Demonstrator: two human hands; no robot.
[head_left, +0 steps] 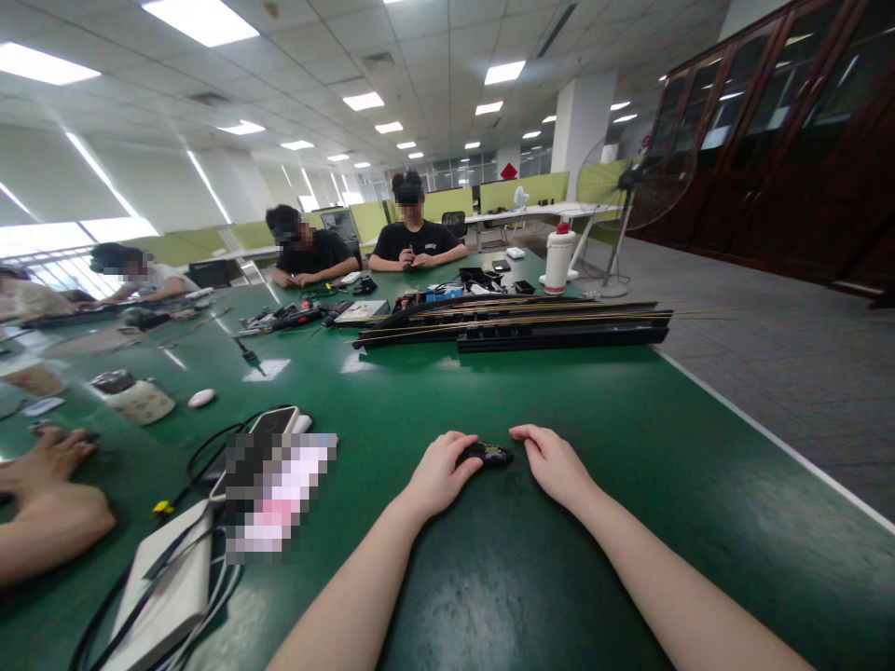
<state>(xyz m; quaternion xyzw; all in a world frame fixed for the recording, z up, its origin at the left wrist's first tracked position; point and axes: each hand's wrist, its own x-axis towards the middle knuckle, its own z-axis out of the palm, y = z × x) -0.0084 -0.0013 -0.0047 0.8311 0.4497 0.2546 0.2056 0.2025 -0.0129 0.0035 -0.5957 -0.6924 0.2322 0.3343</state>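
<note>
My left hand (440, 471) rests on the green tabletop (594, 396), its thumb and fingers closed around one end of a small black object (496, 455). The object's free end tapers and points right; its exact kind is unclear, and the other end is hidden in my grip. Just beyond the tapered end, my right hand (555, 463) lies on the table with fingers stretched out, holding nothing. A small gap separates its fingertips from the object.
Long black strips (559, 335) with thin brass-coloured rods lie across the table ahead. At left are a phone (272, 424), a white box-shaped device (164, 578) with cables, and another person's hand (52, 475). A white bottle (557, 261) stands at the back right. Several people sit across the table.
</note>
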